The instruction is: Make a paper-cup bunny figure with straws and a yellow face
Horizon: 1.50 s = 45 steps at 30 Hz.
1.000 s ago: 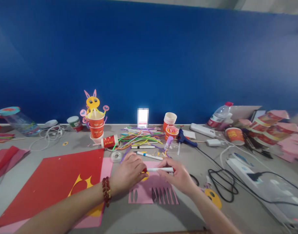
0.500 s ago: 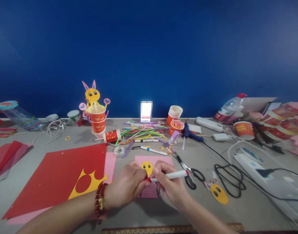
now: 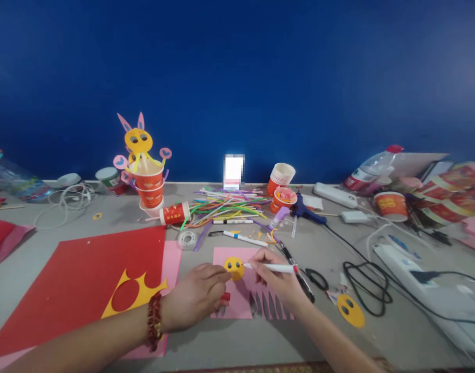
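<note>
Head view: yellow disc [image 3: 234,269] between 2 hands; left hand [image 3: 196,295] grasps red cap [image 3: 225,297], right hand [image 3: 274,272] white marker [image 3: 272,267].

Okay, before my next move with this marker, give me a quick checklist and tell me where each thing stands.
1. Marker uncapped: ok; the red cap is at the left hand.
2. Marker in the right hand's grip: ok; its tip points at the face's right edge.
3. Yellow face steadied: ok; left fingertips are at its left edge.
4. Both eyes on the face: ok.
5. Scissors well away from the right hand: not ok; they lie right beside it.
6. Glue gun cool: cannot tell; nothing in view shows its heat.
</note>
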Tool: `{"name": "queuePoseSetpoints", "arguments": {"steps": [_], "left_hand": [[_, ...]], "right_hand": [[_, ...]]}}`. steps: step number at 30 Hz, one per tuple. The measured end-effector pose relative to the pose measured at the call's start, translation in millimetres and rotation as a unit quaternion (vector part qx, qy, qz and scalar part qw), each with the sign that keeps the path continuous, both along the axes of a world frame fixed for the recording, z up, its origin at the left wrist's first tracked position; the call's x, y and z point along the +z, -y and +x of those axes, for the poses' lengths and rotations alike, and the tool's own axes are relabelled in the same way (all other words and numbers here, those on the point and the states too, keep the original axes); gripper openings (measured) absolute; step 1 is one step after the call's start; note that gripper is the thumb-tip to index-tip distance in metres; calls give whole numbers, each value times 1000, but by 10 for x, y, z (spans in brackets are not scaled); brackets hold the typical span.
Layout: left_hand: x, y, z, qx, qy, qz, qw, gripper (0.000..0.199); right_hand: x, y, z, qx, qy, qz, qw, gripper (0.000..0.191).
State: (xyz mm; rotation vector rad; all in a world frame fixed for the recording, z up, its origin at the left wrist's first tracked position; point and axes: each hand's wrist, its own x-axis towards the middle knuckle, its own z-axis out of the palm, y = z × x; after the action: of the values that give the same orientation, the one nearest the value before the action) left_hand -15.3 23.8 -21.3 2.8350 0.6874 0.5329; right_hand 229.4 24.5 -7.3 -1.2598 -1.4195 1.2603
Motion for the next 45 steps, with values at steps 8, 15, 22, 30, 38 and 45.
{"name": "queuePoseSetpoints", "arguments": {"steps": [8, 15, 22, 30, 38, 45], "left_hand": [[-162, 60, 28, -4, -32, 12, 999, 25], [-142, 46, 29, -8, -50, 5, 999, 23], [-116, 39, 42, -7, -52, 17, 998, 24], [-144, 45, 27, -9, -56, 12, 998, 24], [-124, 40, 41, -5, -49, 23, 999, 27], [-131, 48, 32, -6, -55, 15, 998, 27]], "right_hand": [[-295, 14, -129, -23, 83, 91, 992, 19], [-353, 13, -121, -9, 113, 93, 989, 16], [-342, 13, -125, 8, 144, 93, 985, 16], [-348, -2, -122, 8, 145, 113, 983, 14], [-351, -1, -131, 10, 153, 120, 981, 15], [-333, 10, -131, -18, 133, 123, 983, 18]]}}
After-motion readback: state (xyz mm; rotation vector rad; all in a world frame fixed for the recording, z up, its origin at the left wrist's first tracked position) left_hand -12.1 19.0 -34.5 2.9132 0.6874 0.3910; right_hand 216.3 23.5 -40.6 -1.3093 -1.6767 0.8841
